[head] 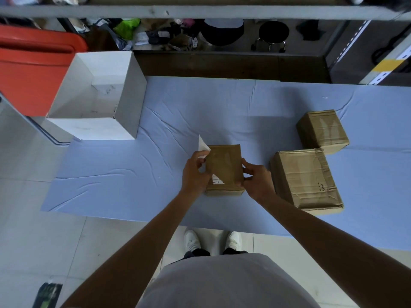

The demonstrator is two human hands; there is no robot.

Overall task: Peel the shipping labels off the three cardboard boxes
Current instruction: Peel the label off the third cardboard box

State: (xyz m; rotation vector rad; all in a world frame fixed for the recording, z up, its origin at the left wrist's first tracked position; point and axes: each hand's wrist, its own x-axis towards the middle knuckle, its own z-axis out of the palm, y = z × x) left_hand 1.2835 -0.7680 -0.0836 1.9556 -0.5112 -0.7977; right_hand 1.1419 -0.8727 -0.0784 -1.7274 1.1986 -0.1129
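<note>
Your left hand [195, 172] pinches the white paper shipping label [203, 146], raised off the far-left corner of the small brown cardboard box [224, 165] so it pulls away at a shallow angle. Your right hand [255, 178] grips the box's right edge, bracing it on the desk's wrinkled pale-blue cloth [178, 107] against that pull. A small printed scrap [218, 180] sticks to the near-left of the glossy, taped top. To the right, the larger creased cardboard box [304, 178] and the smaller taped one [322, 130] show bare tops. The open white carton [124, 85] at far left probably takes the peeled labels.
</note>
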